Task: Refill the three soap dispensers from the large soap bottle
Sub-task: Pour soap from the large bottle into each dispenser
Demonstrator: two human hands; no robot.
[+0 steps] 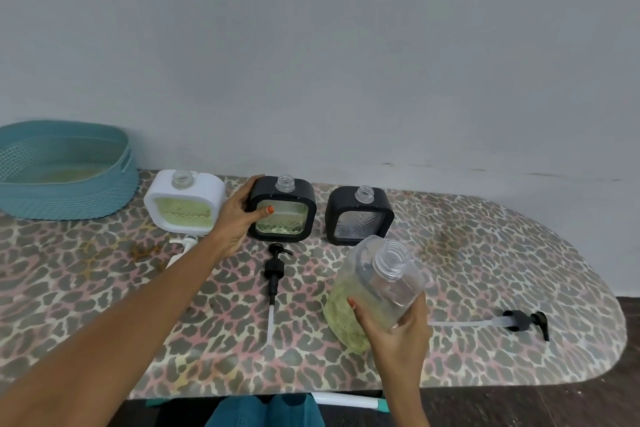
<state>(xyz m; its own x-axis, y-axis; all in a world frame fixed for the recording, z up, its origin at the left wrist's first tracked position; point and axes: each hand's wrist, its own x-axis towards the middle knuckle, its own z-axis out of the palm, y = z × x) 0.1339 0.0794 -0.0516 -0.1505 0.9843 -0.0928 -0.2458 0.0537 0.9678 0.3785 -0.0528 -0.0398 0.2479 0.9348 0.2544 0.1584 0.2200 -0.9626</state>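
Bottle, clear plastic, cap off, is held off the counter at front R of centre, tilted w/ its threaded neck pointing up and away toward the wall; green soap sits in its lower end. R hand grips it from below near the base, fingers curled round one side and thumb across the other. L hand reaches fwd and holds the mid dispenser by its left edge, thumb laid over the front window, fingers wrapped behind. Three dispensers stand upright in a row near the wall, all w/ open necks, pumps off. White dispenser is at left, its window green nearly to the top. The mid one is black, w/ green only in the lower part of the window. The R dispenser, also black, stands just beyond the bottle's neck and its window looks clear grey. Black pump lies flat on the counter just in front of the mid dispenser, tube pointing toward the person. A 2nd black pump lies well to the right, tube pointing toward the bottle. White pump lies in front of the white dispenser, partly hidden by the L forearm. Teal basket sits at far left. The counter has a leopard-print cover.
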